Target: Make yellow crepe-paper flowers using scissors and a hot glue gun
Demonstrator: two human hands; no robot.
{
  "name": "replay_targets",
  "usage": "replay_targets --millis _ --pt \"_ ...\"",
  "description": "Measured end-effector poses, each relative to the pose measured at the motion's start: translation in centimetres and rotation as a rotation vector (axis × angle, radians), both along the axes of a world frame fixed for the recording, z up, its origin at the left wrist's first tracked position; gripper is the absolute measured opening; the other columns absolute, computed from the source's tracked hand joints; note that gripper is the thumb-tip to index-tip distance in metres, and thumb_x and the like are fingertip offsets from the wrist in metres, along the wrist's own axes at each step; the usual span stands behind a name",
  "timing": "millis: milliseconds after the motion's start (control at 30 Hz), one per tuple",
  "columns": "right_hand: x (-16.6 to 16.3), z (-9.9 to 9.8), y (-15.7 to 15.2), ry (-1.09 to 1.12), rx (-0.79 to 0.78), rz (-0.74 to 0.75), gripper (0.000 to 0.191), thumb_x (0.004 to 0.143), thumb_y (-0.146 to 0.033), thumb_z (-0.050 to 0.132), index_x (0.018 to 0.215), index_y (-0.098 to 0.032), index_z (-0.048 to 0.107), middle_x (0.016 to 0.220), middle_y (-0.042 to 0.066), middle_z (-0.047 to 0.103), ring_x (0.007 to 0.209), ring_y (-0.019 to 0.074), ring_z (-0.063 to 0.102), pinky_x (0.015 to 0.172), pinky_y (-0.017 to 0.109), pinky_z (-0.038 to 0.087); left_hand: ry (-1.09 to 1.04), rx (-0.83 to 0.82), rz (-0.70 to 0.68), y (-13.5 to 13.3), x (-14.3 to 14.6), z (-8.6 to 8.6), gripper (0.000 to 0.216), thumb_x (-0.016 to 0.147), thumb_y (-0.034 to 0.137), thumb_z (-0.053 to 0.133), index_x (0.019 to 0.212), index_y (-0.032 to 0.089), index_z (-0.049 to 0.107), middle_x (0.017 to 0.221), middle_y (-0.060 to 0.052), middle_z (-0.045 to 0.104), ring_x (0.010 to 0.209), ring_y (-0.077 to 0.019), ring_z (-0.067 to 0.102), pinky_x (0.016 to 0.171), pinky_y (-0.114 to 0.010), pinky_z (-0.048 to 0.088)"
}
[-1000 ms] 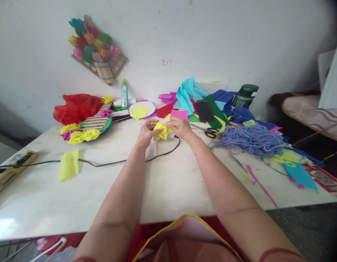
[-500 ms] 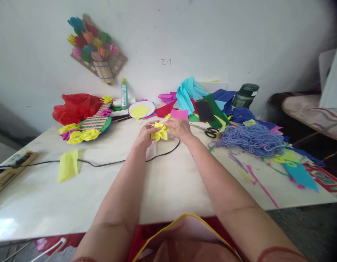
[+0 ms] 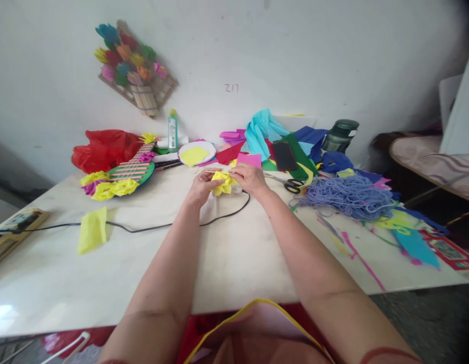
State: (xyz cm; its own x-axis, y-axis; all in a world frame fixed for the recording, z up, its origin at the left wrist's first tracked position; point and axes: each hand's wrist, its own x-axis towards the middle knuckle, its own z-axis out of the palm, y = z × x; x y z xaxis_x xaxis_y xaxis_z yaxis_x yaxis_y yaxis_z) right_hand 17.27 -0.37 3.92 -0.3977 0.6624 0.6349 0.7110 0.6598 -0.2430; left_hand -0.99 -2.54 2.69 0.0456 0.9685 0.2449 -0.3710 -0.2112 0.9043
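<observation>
Both my hands meet over the middle of the white table [image 3: 234,253], holding a crumpled yellow paper flower [image 3: 222,183] between them. My left hand [image 3: 201,187] grips its left side with thumb and fingers. On the right side, my right hand [image 3: 250,178] pinches the flower's top edge. A thin stick seems to run across the top of the flower, between the fingertips. A black cable [image 3: 143,227] lies on the table just below the hands.
Scissors [image 3: 294,185], a purple yarn pile [image 3: 346,196], a dark phone [image 3: 284,155] on coloured paper scraps and a green jar [image 3: 339,135] sit to the right. A glue bottle [image 3: 172,131], a paper plate [image 3: 197,152], a decorated green board [image 3: 122,177] and a red bag [image 3: 103,149] lie left. A yellow paper sheet [image 3: 92,230] lies near left.
The yellow flower has been turned and squeezed between my hands, which stay close together at the same spot. The view has shifted slightly.
</observation>
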Motion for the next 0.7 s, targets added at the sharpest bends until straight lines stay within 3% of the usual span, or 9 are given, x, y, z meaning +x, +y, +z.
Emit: replay_targets --millis 200,433,700 --pt "0.05 -0.17 0.04 0.005 0.004 0.020 0.026 0.094 -0.033 0.053 0.099 -0.025 0.077 0.092 0.004 0.073 0.083 0.0164 0.064 0.068 0.025 0.042 0.039 0.016 -0.011 0.15 -0.27 -0.33 0.046 0.045 0.019 0.088 0.087 0.016 0.070 0.072 -0.001 0.071 0.065 -0.0164 0.066 0.064 -0.029 0.052" --pt "0.06 0.09 -0.29 0.006 -0.003 0.040 0.026 0.095 -0.032 0.053 0.099 -0.024 0.077 0.095 0.005 0.076 0.088 0.0172 0.067 0.072 0.026 0.044 0.040 0.025 0.004 -0.10 -0.13 -0.02 0.044 0.043 0.019 0.088 0.083 0.016 0.072 0.070 -0.001 0.071 0.062 -0.0146 0.064 0.060 -0.026 0.050" --pt "0.12 0.24 -0.78 -0.052 -0.006 -0.030 0.029 0.096 -0.037 0.051 0.097 -0.024 0.077 0.095 0.006 0.077 0.086 0.0172 0.068 0.069 0.026 0.040 0.069 0.049 0.010 -0.06 -0.31 -0.16 0.044 0.045 0.021 0.088 0.085 0.017 0.071 0.072 -0.001 0.071 0.063 -0.0152 0.065 0.061 -0.027 0.051"
